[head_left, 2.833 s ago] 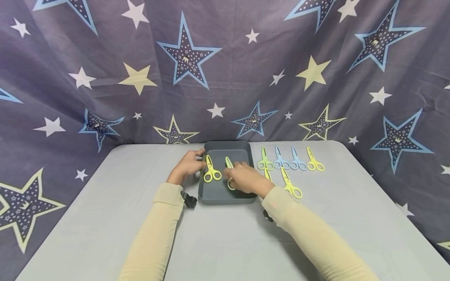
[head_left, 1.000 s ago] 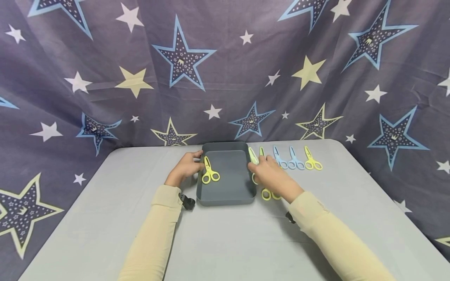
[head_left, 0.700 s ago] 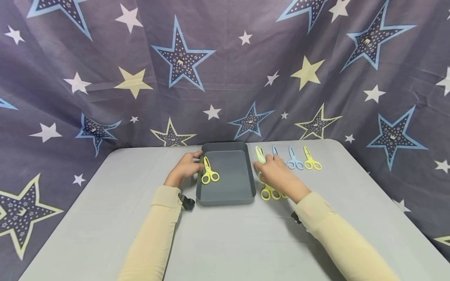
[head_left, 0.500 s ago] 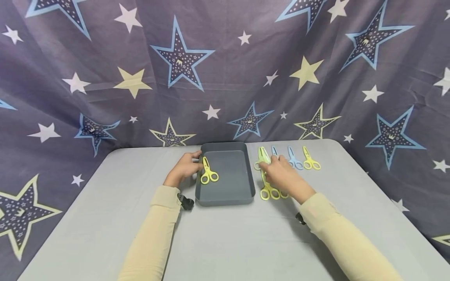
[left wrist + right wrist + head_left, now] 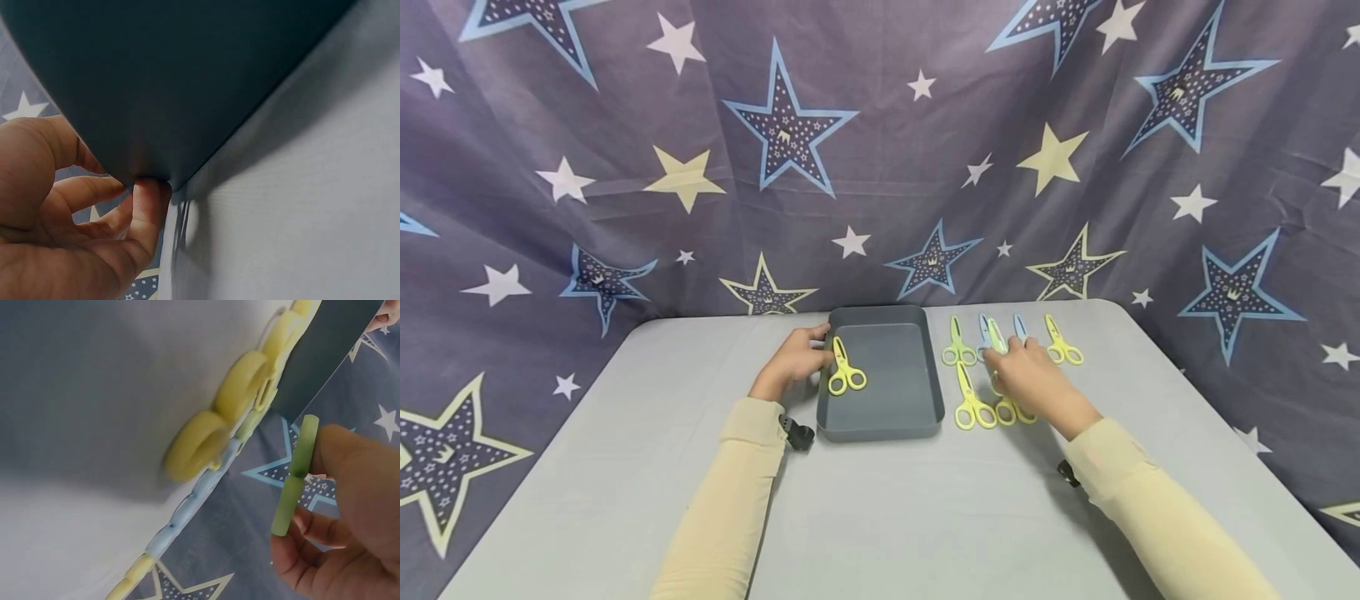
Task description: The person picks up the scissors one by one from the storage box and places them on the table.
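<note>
My left hand [image 5: 797,360] grips the left wall of a grey tray [image 5: 880,433]; fingertips press at its edge in the left wrist view [image 5: 147,203]. One pair of yellow scissors [image 5: 843,367] lies in the tray, near that hand. My right hand [image 5: 1033,379] pinches a pair of light green scissors [image 5: 996,335] by the handles, seen edge-on in the right wrist view [image 5: 304,447]. It is above the scissors right of the tray, partly hiding two blue pairs and a yellow pair [image 5: 1006,412] in front.
Right of the tray, the back row has green scissors [image 5: 957,352], blue scissors [image 5: 984,330], more blue scissors [image 5: 1019,327] and yellow scissors [image 5: 1063,351]. Another yellow pair of scissors [image 5: 972,407] lies in front. Behind the table [image 5: 880,517] hangs a star-patterned cloth [image 5: 880,167].
The right hand has lifted the light green scissors out of the tray and carried them right, past the green pair, over the blue ones. The left hand stays at the tray's wall.
</note>
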{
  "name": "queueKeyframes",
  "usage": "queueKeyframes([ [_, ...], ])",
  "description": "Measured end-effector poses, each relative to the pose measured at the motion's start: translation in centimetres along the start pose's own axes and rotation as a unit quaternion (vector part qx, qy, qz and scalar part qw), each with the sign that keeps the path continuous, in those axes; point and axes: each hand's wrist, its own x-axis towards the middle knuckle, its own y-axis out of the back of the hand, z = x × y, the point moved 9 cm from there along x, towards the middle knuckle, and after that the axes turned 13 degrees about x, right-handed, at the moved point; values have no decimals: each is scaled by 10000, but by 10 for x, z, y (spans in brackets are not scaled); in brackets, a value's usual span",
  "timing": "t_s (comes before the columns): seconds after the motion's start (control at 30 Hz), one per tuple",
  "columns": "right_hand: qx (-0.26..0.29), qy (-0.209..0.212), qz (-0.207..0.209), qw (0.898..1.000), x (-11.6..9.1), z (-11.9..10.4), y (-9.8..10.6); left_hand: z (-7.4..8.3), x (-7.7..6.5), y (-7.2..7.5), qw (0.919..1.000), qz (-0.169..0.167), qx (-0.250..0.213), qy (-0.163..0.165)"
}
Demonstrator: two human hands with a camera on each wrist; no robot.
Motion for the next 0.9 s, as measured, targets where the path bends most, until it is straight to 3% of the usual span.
queueKeyframes([
  [0.23,-35,8,-153,9999,-12,12,-3,1,-1,1,10000,30,-8,-18],
  [0.47,181,-418,-504,9977,-24,27,-7,2,-1,1,10000,35,-61,-49],
  [0.9,1102,-522,-931,9882,-39,42,-12,1,-2,1,10000,11,13,-17],
])
